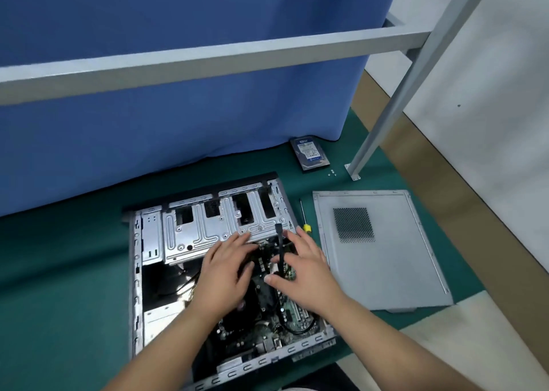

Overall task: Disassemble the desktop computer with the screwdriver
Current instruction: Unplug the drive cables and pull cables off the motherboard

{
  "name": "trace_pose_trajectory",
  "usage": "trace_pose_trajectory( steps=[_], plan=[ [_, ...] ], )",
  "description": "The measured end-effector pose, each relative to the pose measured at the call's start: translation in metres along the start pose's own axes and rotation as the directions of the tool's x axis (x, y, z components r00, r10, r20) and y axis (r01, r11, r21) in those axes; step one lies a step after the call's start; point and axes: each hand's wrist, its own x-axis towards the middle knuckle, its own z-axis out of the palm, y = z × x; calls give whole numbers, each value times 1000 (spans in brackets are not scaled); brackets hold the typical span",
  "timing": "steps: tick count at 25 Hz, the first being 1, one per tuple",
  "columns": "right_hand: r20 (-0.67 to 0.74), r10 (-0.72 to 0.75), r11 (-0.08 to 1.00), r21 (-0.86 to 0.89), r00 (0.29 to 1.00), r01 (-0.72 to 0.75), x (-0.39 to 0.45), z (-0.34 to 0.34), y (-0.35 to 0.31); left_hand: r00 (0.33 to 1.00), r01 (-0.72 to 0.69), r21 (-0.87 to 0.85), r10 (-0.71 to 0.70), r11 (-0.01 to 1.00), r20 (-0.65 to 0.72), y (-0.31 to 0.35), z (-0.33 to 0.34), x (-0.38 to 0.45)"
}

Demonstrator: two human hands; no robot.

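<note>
Computer case (pixel 208 271) is lying open on the green worktop (pixel 65 271), both my hands reaching inside it. Left hand (pixel 225 267) is hovering over the board, fingers (pixel 237 242) loosely spread with tips at the edge of the metal drive cage (pixel 208 224); can't tell if they're touching it. Right hand (pixel 306 274) is pinching a black cable (pixel 279 248) between thumb and forefinger, other fingers fanned out. Screwdriver (pixel 304 216) is lying just beyond my right fingertips, outside the case. Side panel (pixel 383 251) is sitting flat further right. Hard drive (pixel 310 153) and loose screws (pixel 332 172) are resting well beyond, near the blue curtain (pixel 178 93).
</note>
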Motion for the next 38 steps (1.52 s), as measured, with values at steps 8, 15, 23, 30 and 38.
trace_pose_trajectory(
  steps=[8,15,23,30,38],
  plan=[
    [109,-144,948,-269,984,169,69,-18,-21,997,79,275,-82,958,-2,-49,-25,-8],
    [102,-171,942,-275,980,193,123,-18,-12,996,-11,272,33,962,-77,-47,-8,-4],
    [156,-72,994,87,985,59,92,-22,-5,949,291,-554,-310,780,62,36,63,11],
    [180,-91,990,123,980,69,80,-29,5,961,236,-617,-275,751,33,32,69,15],
    [87,-303,925,-215,949,315,105,-15,18,967,251,-429,-242,868,78,22,55,27]
  ],
)
